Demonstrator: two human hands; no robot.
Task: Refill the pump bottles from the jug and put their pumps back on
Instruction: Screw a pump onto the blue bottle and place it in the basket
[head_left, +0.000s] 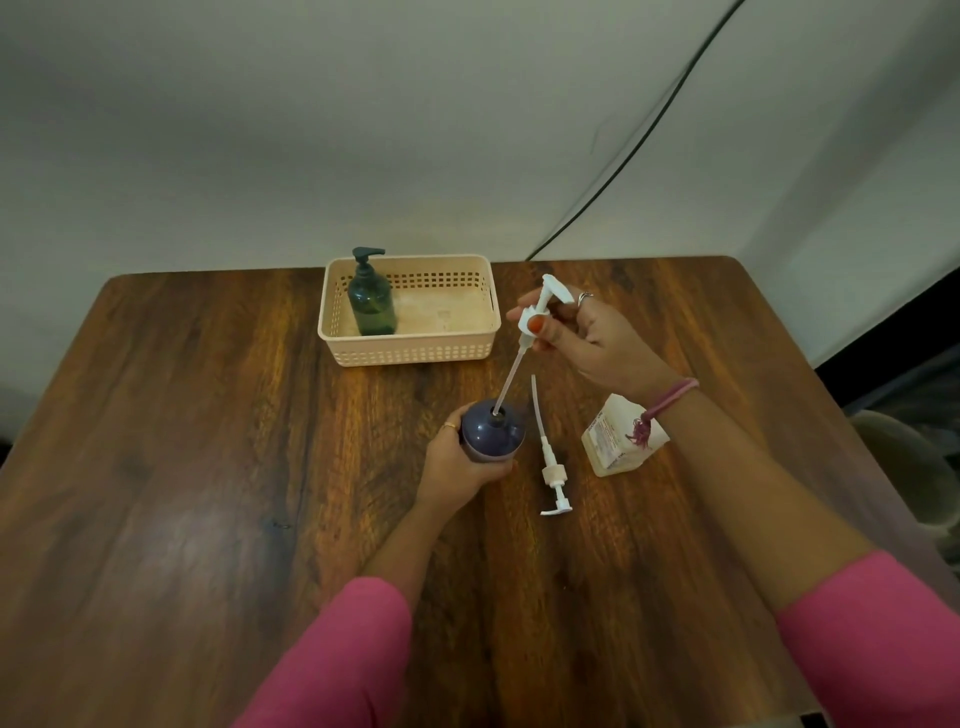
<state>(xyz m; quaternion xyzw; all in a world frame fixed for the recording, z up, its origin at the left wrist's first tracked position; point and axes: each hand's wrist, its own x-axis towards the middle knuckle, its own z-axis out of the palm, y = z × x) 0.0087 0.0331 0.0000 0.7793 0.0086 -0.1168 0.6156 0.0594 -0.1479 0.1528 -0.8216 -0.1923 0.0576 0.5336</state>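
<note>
My left hand (457, 462) grips a dark purple bottle (491, 428) that stands upright on the wooden table (208, 441). My right hand (582, 332) pinches a white pump (540, 306) by its collar, held high, and the tip of the pump's long tube is in the bottle's open neck. A second white pump (551, 467) lies flat on the table just right of the bottle. A pale, clear square bottle (618, 436) stands under my right wrist, its top hidden by my arm.
A beige perforated basket (415, 351) sits at the back of the table with a green pump bottle (370, 299) upright in its left end. A black cable (623, 156) runs down the wall behind.
</note>
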